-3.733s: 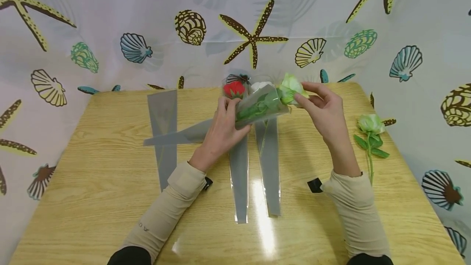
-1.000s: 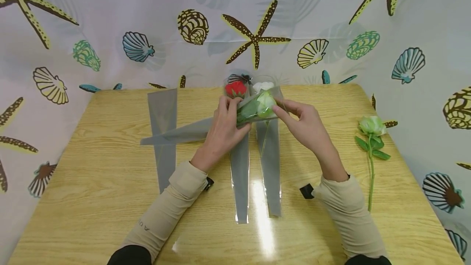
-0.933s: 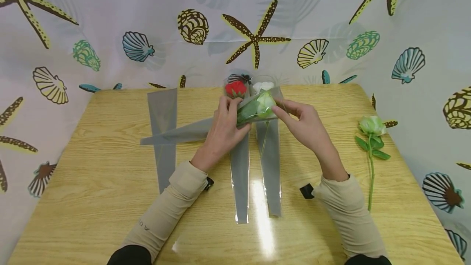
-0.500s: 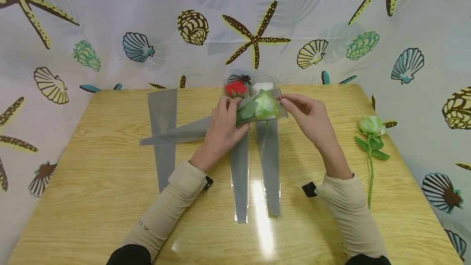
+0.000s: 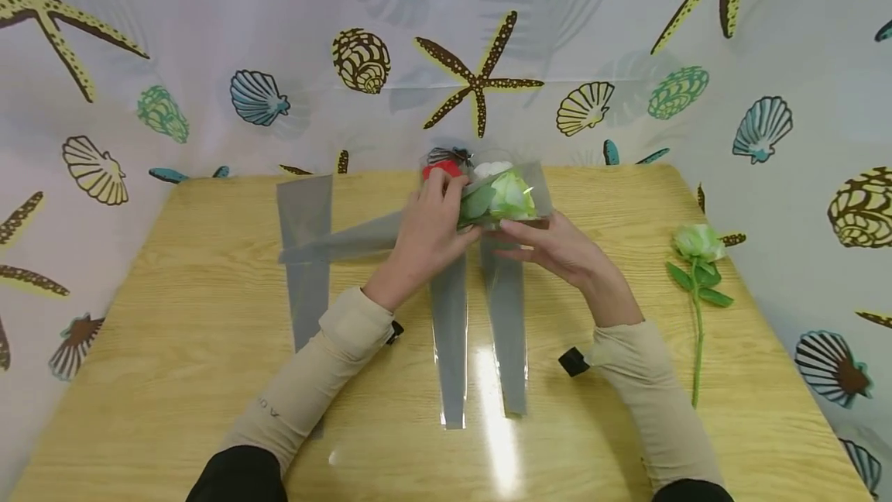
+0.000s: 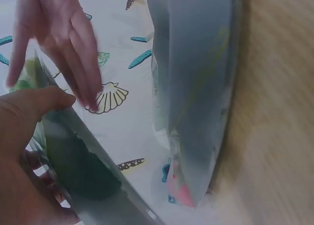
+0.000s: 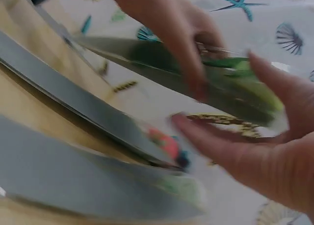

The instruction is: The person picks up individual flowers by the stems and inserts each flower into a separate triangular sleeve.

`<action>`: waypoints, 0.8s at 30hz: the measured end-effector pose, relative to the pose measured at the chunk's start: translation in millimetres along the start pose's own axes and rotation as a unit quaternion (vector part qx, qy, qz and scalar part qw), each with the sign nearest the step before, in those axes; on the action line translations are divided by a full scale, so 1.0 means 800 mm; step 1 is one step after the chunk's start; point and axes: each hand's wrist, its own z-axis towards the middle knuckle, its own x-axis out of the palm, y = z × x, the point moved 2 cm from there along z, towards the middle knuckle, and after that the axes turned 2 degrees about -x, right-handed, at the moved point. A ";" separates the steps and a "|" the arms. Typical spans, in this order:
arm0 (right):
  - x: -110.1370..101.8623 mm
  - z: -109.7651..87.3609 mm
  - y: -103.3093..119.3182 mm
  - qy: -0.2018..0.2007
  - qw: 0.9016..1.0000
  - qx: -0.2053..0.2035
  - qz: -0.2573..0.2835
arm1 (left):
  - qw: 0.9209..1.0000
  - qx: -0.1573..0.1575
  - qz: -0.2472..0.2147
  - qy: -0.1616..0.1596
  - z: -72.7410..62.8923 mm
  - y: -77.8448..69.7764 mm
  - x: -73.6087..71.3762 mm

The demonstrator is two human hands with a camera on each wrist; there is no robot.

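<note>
Pale green rose (image 5: 512,194) in a gray translucent sleeve (image 5: 365,235), held raised over the wood-grain table (image 5: 174,347).
Your left hand (image 5: 428,238) grips the sleeve below the rose's head, thumb and fingers on opposite faces; your right hand (image 5: 567,250) is spread beside the wide mouth, contact uncertain. Handling, by judgement: light; film slick, easily creased; petals soft, likely crushable. Best hold: around the sleeve, petals unpressed. Adjacent: sleeved red rose (image 5: 440,168), sleeved white rose (image 5: 492,170).

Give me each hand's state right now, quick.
Left hand: holding a grey sleeve with a pale green flower inside.
Right hand: open, near the sleeve's wide end.
</note>
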 end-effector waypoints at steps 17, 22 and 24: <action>0.002 0.014 -0.008 -0.092 0.960 -0.090 0.250 | 0.957 -0.023 -0.191 0.219 0.047 0.032 -0.032; -0.005 0.013 -0.004 -0.099 0.958 -0.099 0.252 | 0.882 -0.060 -0.347 0.315 0.060 0.060 -0.042; -0.007 0.012 -0.002 -0.104 0.957 -0.101 0.250 | 0.860 -0.073 -0.378 0.335 0.060 0.065 -0.040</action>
